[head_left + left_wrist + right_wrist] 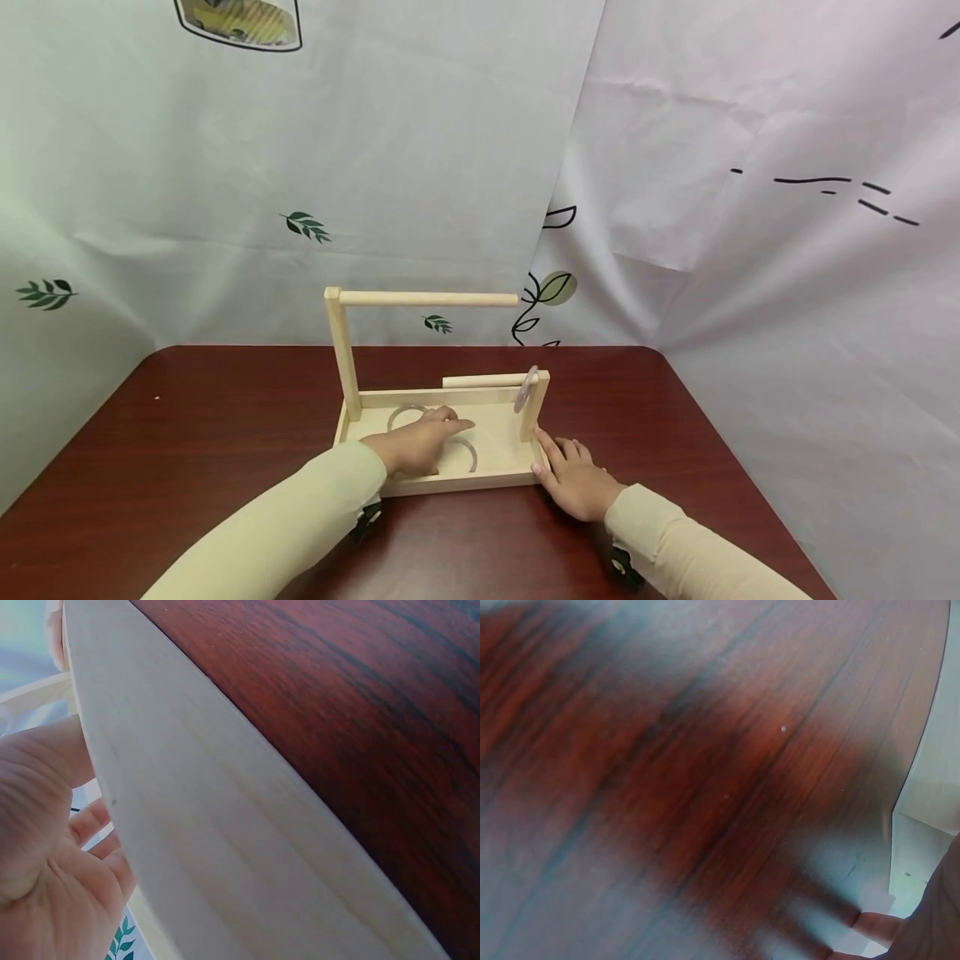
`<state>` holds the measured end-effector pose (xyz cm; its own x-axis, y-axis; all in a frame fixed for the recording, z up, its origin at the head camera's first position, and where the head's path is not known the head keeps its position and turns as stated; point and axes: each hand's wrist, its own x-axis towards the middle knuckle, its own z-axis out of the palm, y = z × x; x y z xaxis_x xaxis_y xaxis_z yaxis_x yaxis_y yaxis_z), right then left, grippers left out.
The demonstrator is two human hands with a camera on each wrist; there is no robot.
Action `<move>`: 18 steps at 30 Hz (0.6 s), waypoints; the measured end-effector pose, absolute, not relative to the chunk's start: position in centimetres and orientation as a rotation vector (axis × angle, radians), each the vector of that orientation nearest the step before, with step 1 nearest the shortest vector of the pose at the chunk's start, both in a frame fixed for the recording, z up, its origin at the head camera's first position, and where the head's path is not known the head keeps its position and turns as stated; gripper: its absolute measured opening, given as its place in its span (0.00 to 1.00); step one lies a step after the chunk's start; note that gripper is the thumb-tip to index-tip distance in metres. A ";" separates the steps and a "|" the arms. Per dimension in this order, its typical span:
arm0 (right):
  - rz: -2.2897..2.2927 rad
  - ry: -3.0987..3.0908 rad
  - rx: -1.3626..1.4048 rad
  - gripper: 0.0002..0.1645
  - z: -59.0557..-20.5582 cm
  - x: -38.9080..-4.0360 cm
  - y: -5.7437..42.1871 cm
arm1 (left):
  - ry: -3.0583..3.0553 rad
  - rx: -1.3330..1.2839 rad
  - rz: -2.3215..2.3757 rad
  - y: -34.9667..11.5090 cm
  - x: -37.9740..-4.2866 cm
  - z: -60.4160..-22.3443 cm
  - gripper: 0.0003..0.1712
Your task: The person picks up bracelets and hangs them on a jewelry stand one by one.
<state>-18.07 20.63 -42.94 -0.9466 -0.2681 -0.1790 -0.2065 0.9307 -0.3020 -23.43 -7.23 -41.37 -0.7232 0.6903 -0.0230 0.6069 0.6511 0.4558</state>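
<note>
A pale wooden tray [405, 486] stands on the table, with a tall post [342, 354] and long rod [427, 298] at its left. A shorter post [534, 408] with a lower rod [480, 381] rises from its right end; a translucent ring [526, 390] hangs there. My left hand [417, 442] reaches over the front wall into the tray, thumb and fingers apart in the left wrist view. It lies between two rings: one ring [397, 412] behind it, another ring [471, 454] to its right. My right hand [577, 482] rests against the tray's right front corner, fingers extended.
The dark red-brown table [187, 442] reaches back to a pale cloth backdrop [420, 150] printed with leaves. More cloth [787, 292] hangs along the right side. A small white speck [157, 398] lies on the table's left part.
</note>
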 end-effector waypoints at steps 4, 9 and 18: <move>-0.408 2.875 -0.358 0.37 -43.1 -18.1 20.7 | 2.658 1.053 0.614 -7.1 -23.4 -41.0 0.49; -0.404 2.881 -0.357 0.37 -43.3 -18.2 20.7 | 2.633 1.043 0.591 -7.0 -23.4 -40.7 0.48; -0.403 2.881 -0.342 0.38 -43.5 -18.1 20.7 | 2.634 1.053 0.497 -7.0 -23.5 -40.9 0.46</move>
<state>-18.14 20.70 -43.45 -0.9506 -0.2561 -0.1755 -0.1981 0.9356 -0.2922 -23.52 -7.00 -40.92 -0.7032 0.7020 -0.1125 0.6128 0.6787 0.4048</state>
